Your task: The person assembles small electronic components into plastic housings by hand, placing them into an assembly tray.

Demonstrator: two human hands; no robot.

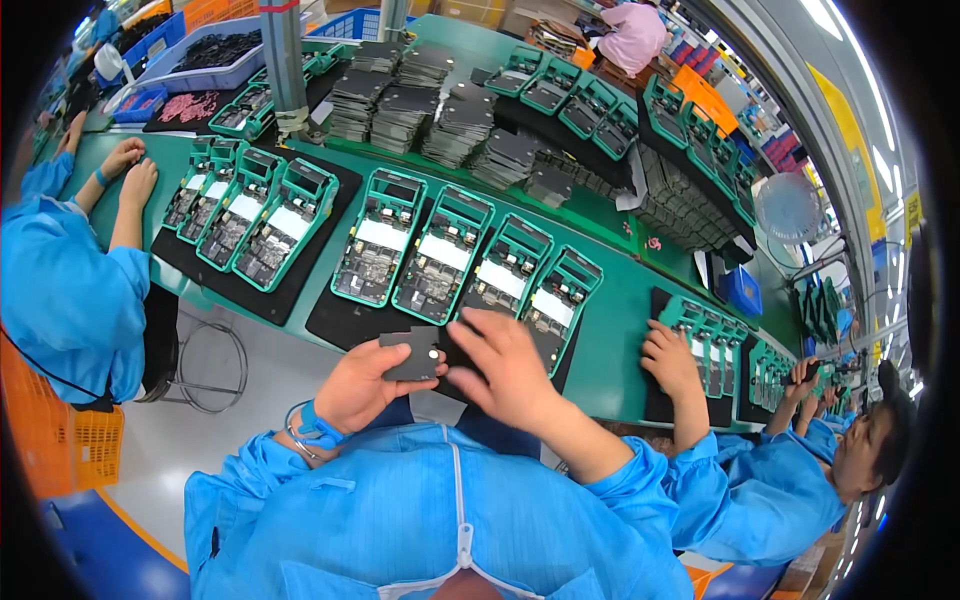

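My left hand (352, 388) is closed on a flat dark grey plate (408, 362) with notched edges and a round white spot. Its thumb lies on the top face and fingertips show at the lower right edge. My right hand (505, 365) is beside the plate, fingers stretched and apart, slightly blurred; whether it touches the plate I cannot tell. Just beyond both hands, several green open-topped housings (443, 250) with circuit boards and white strips lie in a row on a black mat (340, 318).
Tall stacks of similar dark plates (402, 115) stand at the back of the green table (615, 300). More housings (285, 225) lie on a mat to the left. A co-worker's arms (125, 185) rest at left; another co-worker's hand (670, 355) reaches onto housings at right. A metal post (285, 65) rises behind.
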